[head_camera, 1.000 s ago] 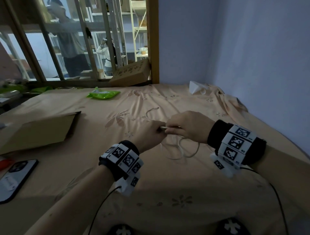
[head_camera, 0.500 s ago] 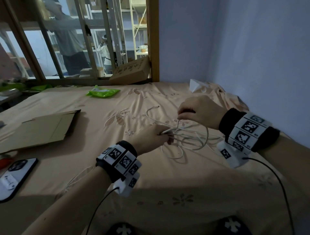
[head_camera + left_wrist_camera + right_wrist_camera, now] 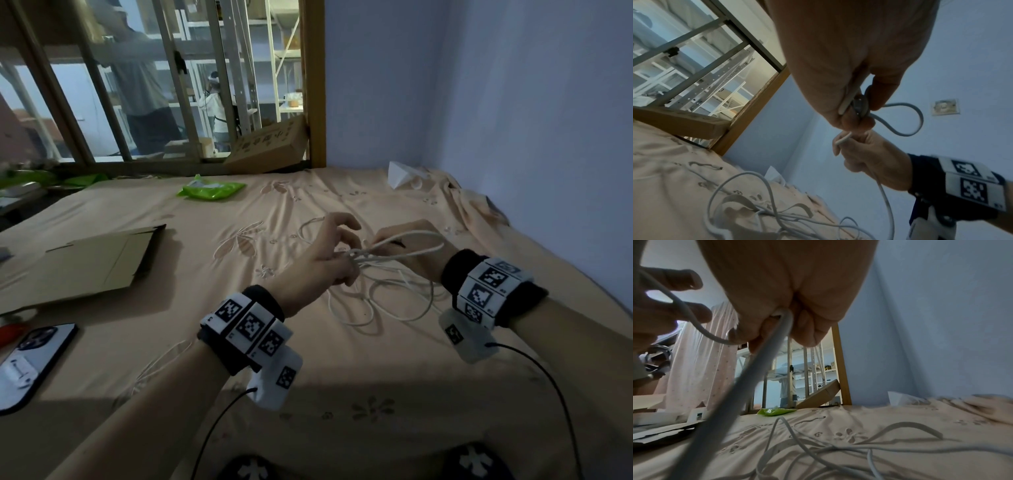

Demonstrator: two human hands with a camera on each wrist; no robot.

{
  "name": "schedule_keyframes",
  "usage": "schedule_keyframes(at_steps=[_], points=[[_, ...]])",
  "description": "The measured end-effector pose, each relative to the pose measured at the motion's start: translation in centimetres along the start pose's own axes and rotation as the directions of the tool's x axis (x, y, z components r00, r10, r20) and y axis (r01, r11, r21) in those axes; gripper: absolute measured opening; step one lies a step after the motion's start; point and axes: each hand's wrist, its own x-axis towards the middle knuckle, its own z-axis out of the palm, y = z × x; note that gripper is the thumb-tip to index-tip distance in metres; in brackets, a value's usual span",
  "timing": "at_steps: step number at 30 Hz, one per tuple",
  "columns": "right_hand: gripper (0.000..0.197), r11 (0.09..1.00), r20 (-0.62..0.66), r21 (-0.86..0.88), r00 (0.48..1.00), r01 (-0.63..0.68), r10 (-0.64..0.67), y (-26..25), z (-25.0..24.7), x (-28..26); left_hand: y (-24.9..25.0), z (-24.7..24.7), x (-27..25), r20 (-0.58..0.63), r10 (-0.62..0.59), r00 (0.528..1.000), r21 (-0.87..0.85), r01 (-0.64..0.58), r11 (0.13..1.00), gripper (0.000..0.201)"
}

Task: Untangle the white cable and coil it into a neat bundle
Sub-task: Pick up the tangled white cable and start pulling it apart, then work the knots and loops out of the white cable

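A long white cable (image 3: 390,298) lies in tangled loops on the beige bedsheet, with one loop lifted between my hands. My left hand (image 3: 329,255) pinches the cable where its strands gather; the left wrist view shows thumb and fingers closed on the white cable (image 3: 851,104), a small loop curling out to the right. My right hand (image 3: 407,250) sits just right of the left, mostly hidden behind the raised loop. In the right wrist view its fingers curl round the cable (image 3: 764,356), which runs down towards the camera. More loops of cable (image 3: 838,451) lie on the sheet below.
A flattened cardboard sheet (image 3: 85,263) lies at left, a phone (image 3: 30,363) at the near left edge, a green packet (image 3: 210,188) at the back. A white folded paper (image 3: 404,174) sits in the far corner. Walls close the right side; a cardboard box (image 3: 270,147) leans at the window frame.
My right hand rose away to the right with a strand, then came back down beside my left hand, leaving a loop raised. The left hand's fingers have spread while still pinching the cable.
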Motion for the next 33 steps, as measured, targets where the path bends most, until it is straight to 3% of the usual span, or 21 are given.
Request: schedule_keyframes(at_steps=[3,6,8,10,15,21,27,33], points=[[0.024,0.999,0.051,-0.023,0.998,-0.039,0.04,0.2,0.9,0.0,0.4,-0.1,0.2,-0.024,0.033,0.999,-0.088,-0.035,0.996,0.05],[0.025,0.997,0.02,-0.065,0.999,0.043,-0.042,0.1,1.8,-0.2,0.1,-0.2,0.4,-0.017,0.03,0.999,-0.14,-0.032,0.99,0.049],[0.031,0.99,0.039,-0.142,0.999,0.02,-0.015,-0.2,1.8,-0.5,-0.3,-0.5,0.6,-0.08,0.026,0.996,-0.152,-0.038,0.988,0.041],[0.035,0.972,0.086,-0.236,0.996,-0.009,0.031,-0.3,1.9,-0.8,-0.8,-1.0,0.9,-0.154,0.031,0.988,-0.129,-0.051,0.99,0.031],[0.027,0.971,0.239,-0.238,0.97,0.021,0.038,-1.5,2.9,-1.3,-2.4,-2.2,1.3,-0.231,0.013,0.973,-0.035,-0.021,0.999,0.023],[0.031,0.944,0.21,-0.315,0.977,0.097,-0.031,-2.8,3.1,-1.1,-3.4,-1.9,1.7,-0.201,-0.013,0.98,0.067,0.027,0.997,0.023],[0.035,0.948,0.14,-0.319,0.988,-0.02,0.068,-2.0,2.0,-1.0,-2.9,-1.8,1.3,-0.145,-0.013,0.989,0.059,0.022,0.998,0.023],[0.035,0.922,0.101,-0.386,0.994,0.001,0.041,-2.1,1.4,-1.4,-3.1,-1.5,1.2,-0.136,-0.049,0.989,-0.147,0.029,0.989,0.034]])
